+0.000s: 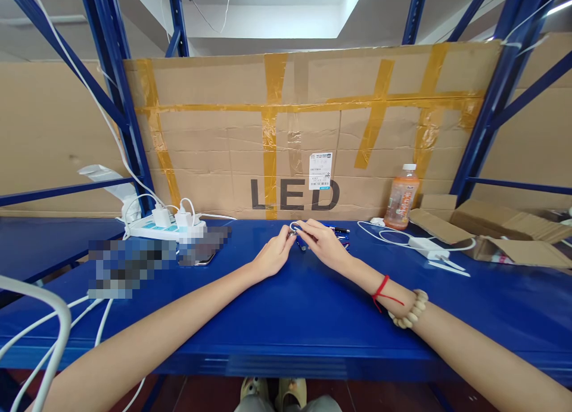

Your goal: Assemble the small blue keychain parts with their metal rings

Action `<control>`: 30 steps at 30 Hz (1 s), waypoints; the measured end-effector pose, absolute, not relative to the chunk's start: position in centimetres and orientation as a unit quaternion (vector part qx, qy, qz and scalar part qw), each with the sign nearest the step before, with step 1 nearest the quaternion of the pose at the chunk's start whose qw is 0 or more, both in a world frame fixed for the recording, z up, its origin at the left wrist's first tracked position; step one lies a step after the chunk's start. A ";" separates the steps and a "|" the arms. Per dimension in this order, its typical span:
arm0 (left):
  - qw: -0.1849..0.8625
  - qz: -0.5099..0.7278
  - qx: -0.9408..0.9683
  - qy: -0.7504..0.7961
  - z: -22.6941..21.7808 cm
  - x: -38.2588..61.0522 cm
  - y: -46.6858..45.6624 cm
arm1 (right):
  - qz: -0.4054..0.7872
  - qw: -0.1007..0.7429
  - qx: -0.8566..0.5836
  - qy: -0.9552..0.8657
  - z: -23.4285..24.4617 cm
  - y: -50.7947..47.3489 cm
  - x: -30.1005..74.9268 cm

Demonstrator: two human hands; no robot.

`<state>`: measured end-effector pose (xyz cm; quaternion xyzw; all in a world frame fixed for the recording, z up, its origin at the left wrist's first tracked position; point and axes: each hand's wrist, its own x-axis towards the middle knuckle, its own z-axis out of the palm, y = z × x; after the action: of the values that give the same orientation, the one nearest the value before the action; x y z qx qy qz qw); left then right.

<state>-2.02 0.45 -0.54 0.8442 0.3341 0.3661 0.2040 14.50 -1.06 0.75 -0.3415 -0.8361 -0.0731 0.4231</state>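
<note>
Both my hands meet over the middle of the blue shelf top [286, 304], near its back. My left hand [273, 254] pinches one end of a small dark pen-like thing [298, 238] with a light tip. My right hand [322, 243] curls its fingers round the other end. The hands touch each other at the fingertips. Just behind my right hand lie a few more dark pens [340, 233] on the shelf. What exactly sits between the fingertips is too small to make out.
A taped cardboard sheet marked LED [313, 132] stands at the back. An orange drink bottle [401, 198] is at the right, with a white charger and cable [426, 245] and flattened boxes [496, 227]. A power strip [165, 226] and phone [199, 258] lie left.
</note>
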 end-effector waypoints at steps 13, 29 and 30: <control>0.171 0.389 0.819 0.385 -0.6 -2.0 0.8 | -0.076 0.394 -0.366 -0.840 0.6 -0.8 14.7; -0.046 0.192 0.815 0.545 -1.1 -2.7 2.1 | -0.084 0.288 -0.458 -0.837 -0.3 0.4 15.7; -0.067 0.186 0.812 0.550 -0.9 -2.9 2.0 | -0.092 0.295 -0.474 -0.824 -0.2 0.4 15.8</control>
<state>-2.90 2.05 -0.95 0.8118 0.5496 0.1855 -0.0668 15.84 0.37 -0.23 -0.4743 -0.8242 -0.0924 0.2952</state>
